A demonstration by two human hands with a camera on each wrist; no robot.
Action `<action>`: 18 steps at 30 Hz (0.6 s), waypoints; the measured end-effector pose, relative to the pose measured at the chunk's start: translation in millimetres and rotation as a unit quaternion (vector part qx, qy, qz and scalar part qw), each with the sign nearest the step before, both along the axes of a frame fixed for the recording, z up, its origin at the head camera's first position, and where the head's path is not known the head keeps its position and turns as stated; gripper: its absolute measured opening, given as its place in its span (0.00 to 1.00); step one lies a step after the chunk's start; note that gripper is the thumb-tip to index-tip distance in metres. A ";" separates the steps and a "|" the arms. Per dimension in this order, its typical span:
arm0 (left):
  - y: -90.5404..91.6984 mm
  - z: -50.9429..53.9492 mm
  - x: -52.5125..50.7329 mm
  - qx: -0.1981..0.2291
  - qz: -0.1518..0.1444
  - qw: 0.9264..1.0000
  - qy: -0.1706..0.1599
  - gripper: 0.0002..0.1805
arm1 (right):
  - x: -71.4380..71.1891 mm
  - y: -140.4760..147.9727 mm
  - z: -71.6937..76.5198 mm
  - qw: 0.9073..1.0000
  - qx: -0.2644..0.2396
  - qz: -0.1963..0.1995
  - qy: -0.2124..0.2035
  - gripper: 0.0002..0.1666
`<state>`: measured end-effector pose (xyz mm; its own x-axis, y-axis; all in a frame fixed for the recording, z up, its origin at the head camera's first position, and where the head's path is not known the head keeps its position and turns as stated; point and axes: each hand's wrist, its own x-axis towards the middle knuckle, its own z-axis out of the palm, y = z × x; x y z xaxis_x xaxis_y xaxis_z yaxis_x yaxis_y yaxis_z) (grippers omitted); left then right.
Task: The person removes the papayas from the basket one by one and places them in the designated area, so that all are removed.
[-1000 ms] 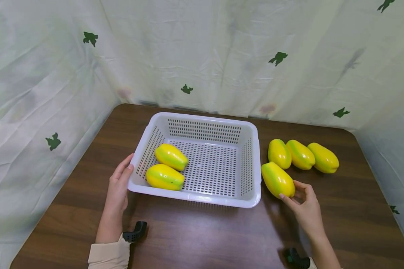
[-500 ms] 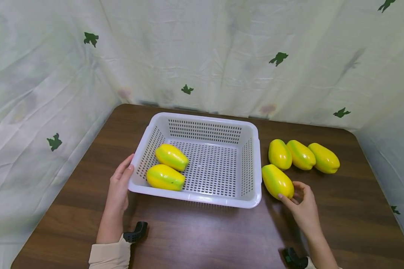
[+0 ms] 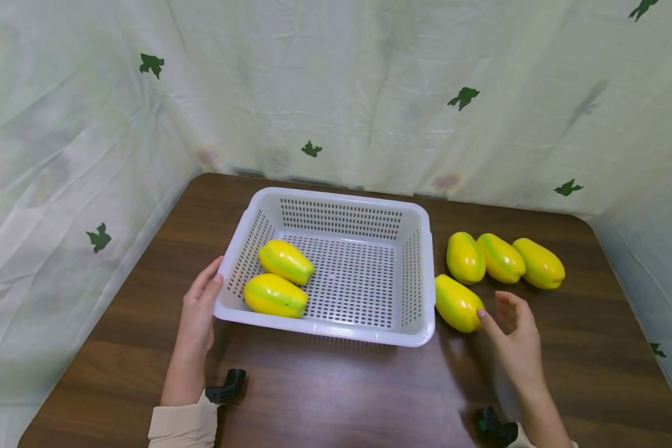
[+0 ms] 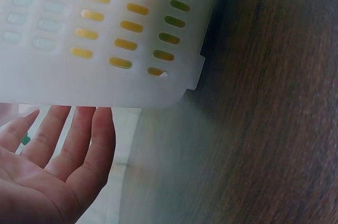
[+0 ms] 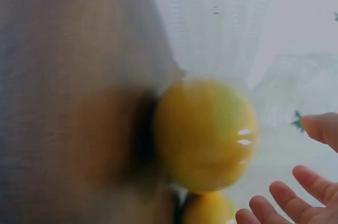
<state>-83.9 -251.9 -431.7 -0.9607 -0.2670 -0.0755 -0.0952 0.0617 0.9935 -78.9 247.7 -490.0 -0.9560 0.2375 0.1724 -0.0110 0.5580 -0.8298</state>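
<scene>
A white plastic basket with slotted walls stands mid-table, two yellow-green papayas lying in its left side. My left hand rests at its left rim; in the left wrist view the extended fingers reach to the basket wall, their tips hidden behind it. Beside the basket's right wall lies a glossy papaya. My right hand is just right of it, thumb and fingers spread and holding nothing. In the right wrist view these fingers stand apart from the near papaya.
Three more papayas lie in a row behind the near one, right of the basket. The brown wooden table ends at a pale curtain with green patches, at the back and both sides.
My right hand has let go of the near papaya and moved slightly right. That papaya has shifted very little. The left hand and the basket stay put.
</scene>
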 end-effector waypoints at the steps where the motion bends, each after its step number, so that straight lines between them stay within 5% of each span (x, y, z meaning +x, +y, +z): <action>1: 0.0 0.2 0.1 0.001 0.000 1.000 0.000 0.26 | -0.1 -1.3 5.2 1.000 -0.009 0.005 0.012 0.31; 10: -0.2 0.4 0.7 0.005 -0.002 1.000 -0.001 0.26 | 0.5 -40.0 84.2 0.997 -0.047 0.027 0.060 0.28; 18: -0.7 -0.1 -0.1 0.003 -0.003 1.000 -0.001 0.27 | -13.4 -62.6 123.6 0.990 -0.059 0.074 0.103 0.28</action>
<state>-84.1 -252.6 -431.8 -0.9621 -0.2612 -0.0790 -0.0970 0.0570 0.9936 -92.3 185.1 -366.4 -0.9296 0.1278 0.3458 -0.2604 0.4365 -0.8612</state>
